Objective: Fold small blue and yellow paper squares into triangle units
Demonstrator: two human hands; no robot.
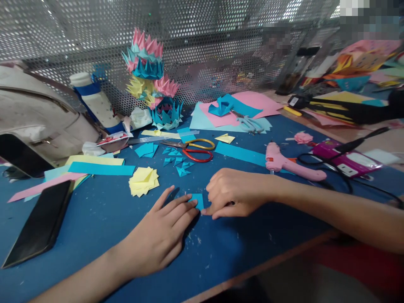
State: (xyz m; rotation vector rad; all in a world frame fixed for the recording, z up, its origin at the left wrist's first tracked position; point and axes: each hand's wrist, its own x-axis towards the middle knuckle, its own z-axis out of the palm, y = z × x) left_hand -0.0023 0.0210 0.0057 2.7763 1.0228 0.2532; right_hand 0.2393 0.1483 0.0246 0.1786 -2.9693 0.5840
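A small folded piece of blue paper [198,201] lies on the blue tabletop between my hands. My left hand [168,225] rests flat from the left, fingers stretched out, with the fingertips pressing on the paper. From the right comes my right hand [235,194], its fingers curled in and its thumb tip against the lower right edge of the paper. I see nothing inside the curled fingers. Just beyond are several small folded blue triangles [178,161], a stack of yellow paper squares [144,182] and scissors [198,153] with one yellow and one red handle.
A pink glue gun [292,165] and a purple power strip [344,156] with cables lie right. Phones [39,223], paper strips [101,168] and a bag [38,109] are left. Behind stand a folded-paper model [148,71], a bottle [97,101], paper sheets [261,103] and light-blue scissors [251,124].
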